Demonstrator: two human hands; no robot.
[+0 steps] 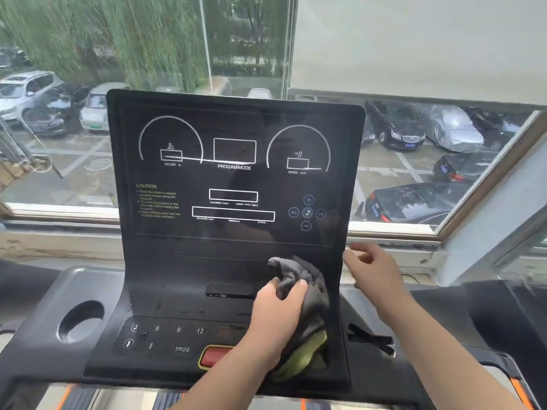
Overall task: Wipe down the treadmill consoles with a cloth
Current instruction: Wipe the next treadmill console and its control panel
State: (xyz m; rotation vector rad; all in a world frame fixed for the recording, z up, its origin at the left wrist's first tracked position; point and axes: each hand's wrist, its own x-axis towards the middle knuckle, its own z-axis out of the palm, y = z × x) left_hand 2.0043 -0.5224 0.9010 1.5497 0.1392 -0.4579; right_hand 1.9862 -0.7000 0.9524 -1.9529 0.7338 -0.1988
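On the lower right of the black glossy treadmill console (233, 179), the left hand (273, 318) grips a bunched dark grey cloth with a yellow-green underside (307, 315), pressing it against the panel. Right hand (373, 264) rests loosely curled at the console's right edge, apparently steadying it; it pinches nothing. Recommended: flatten the cloth, use overlapping strokes, and avoid pressing the red stop button (214, 356).

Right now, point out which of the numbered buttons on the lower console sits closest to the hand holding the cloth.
The 12 button, rightmost in the row, is closest to the left hand gripping the cloth; 3, 6 and 9 lie farther left.
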